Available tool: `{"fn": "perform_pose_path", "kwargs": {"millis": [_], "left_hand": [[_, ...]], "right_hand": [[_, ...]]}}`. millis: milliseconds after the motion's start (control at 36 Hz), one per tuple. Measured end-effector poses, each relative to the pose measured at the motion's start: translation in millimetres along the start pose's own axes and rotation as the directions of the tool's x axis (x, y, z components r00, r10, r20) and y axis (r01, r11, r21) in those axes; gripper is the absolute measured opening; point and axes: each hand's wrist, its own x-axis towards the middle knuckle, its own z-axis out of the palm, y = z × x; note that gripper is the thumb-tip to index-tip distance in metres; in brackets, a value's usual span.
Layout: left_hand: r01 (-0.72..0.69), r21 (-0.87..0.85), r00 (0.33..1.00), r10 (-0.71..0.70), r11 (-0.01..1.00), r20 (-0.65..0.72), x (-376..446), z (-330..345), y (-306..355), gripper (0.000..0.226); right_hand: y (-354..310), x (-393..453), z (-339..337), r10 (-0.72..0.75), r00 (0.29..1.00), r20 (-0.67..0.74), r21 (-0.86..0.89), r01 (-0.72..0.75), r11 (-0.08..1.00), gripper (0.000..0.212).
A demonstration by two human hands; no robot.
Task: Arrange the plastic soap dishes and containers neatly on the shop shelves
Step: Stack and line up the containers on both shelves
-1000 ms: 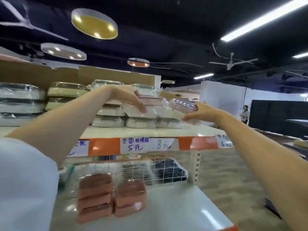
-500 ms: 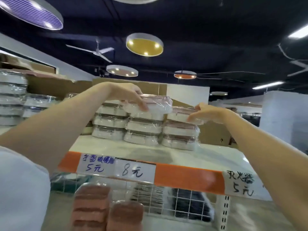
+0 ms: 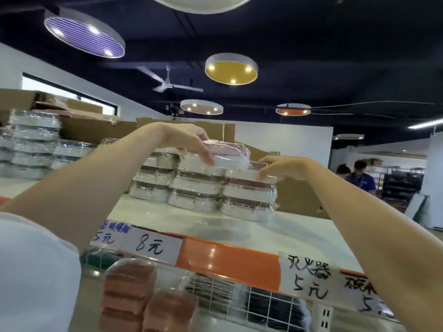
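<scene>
On the top shelf (image 3: 239, 226), wrapped soap boxes are stacked in three rows. The topmost pink-lidded box (image 3: 225, 154) of the middle stack (image 3: 195, 185) is gripped by the left hand (image 3: 191, 142), fingers curled over its near edge. The top box (image 3: 249, 174) of the right stack (image 3: 248, 198) is pinched at its front rim by the right hand (image 3: 280, 165). Handwritten price labels (image 3: 151, 245) are stuck along the orange shelf edge (image 3: 227, 257). Orange packs (image 3: 129, 291) are stacked on the shelf beneath.
</scene>
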Motion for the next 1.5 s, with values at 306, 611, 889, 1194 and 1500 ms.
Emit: {"fn": "perform_pose_path", "kwargs": {"millis": [306,611,889,1194,1500], "left_hand": [[-0.015,0.007,0.999,0.015,1.0,0.034,9.7,7.0,16.9,0.066],[-0.079,0.09,0.995,0.073,0.993,0.065,18.3,14.3,46.4,0.084],[-0.11,0.105,0.994,0.11,0.988,-0.001,15.2,14.3,68.9,0.09],[-0.006,0.246,1.0,0.013,0.969,-0.026,13.7,11.3,33.1,0.078],[0.008,0.189,0.997,-0.022,0.982,0.072,15.4,13.8,2.6,0.037]], "right_hand": [[-1.9,-11.9,-1.3,-0.073,0.997,-0.018,-0.086,0.071,0.994,0.076],[-12.6,-60.0,-27.6,-0.131,0.987,0.099,-0.152,0.145,0.978,0.088],[-31.9,-61.9,-31.8,-0.204,0.979,0.001,0.019,0.204,0.979,0.086],[-15.6,-33.9,-36.1,-0.214,0.969,-0.125,0.045,0.221,0.974,0.064],[-0.7,-10.8,-39.9,-0.158,0.984,-0.084,0.173,0.171,0.97,0.078]]}}
